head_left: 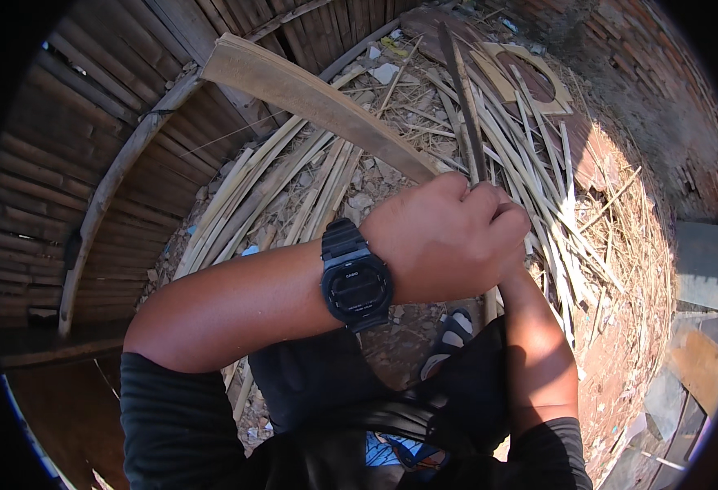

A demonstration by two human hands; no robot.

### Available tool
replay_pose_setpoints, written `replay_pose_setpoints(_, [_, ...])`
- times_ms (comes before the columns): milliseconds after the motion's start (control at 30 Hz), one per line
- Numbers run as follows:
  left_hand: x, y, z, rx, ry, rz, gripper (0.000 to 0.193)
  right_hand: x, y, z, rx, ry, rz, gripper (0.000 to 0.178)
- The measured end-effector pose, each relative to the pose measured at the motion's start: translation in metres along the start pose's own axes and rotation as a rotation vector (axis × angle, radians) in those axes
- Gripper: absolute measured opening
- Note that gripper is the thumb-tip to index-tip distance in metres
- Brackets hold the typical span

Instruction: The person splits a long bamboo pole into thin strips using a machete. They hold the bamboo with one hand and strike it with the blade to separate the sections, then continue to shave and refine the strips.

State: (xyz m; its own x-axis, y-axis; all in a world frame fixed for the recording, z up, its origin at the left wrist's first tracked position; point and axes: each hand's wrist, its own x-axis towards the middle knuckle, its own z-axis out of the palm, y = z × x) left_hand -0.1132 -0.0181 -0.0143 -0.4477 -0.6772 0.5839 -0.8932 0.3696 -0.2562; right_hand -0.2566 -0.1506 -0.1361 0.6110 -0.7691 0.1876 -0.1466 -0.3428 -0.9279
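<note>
Bamboo everywhere in my view: split strips [530,155] lie in a loose heap on the ground [636,327], fanned out ahead of me and to my right. My left hand [449,237] sits in the middle of the picture, its fingers [502,216] curled tight into a fist around a long dark blade or rod [463,98] that rises from the fist toward the top edge; I cannot tell which it is. A curved bamboo slat [310,94] runs from the upper left down to the fist and touches it at the knuckles. A black digital watch [356,282] sits on that wrist. My right forearm [534,351] comes up from below, but the right hand is hidden behind the left fist, so I cannot tell how its fingers stand. A sandalled foot [450,335] shows just under the fist. A woven bamboo wall [73,188] fills the left side.
</note>
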Motion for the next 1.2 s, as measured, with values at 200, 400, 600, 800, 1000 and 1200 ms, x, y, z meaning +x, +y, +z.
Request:
replay_pose_setpoints(200, [-0.032, -0.016, -0.02, -0.21, 0.086, 0.007, 0.014, 0.01, -0.017, 0.015, 0.046, -0.06, 0.072, 0.023])
replay_pose_setpoints(400, [-0.065, -0.052, -0.018, -0.749, 0.945, -0.785, 0.036, 0.016, -0.034, 0.017, 0.05, -0.024, -0.006, 0.027])
replay_pose_setpoints(600, [-0.004, -0.068, -0.036, -1.452, 0.997, -0.817, 0.063, 0.012, -0.053, 0.025, 0.043, -0.089, -0.01, 0.029])
replay_pose_setpoints(800, [-0.04, -0.1, -0.094, -1.806, 0.835, -0.364, 0.025, 0.015, -0.067, 0.009, -0.057, -0.01, -0.121, 0.033])
replay_pose_setpoints(1000, [-0.075, -0.096, -0.135, -1.3, 0.894, -0.638, 0.024, 0.022, -0.039, -0.022, 0.165, 0.011, 0.069, 0.035])
replay_pose_setpoints(1200, [-0.078, -0.104, -0.092, -0.983, 1.044, -0.779, 0.04, 0.007, -0.045, -0.016, -0.027, -0.03, 0.28, 0.045])
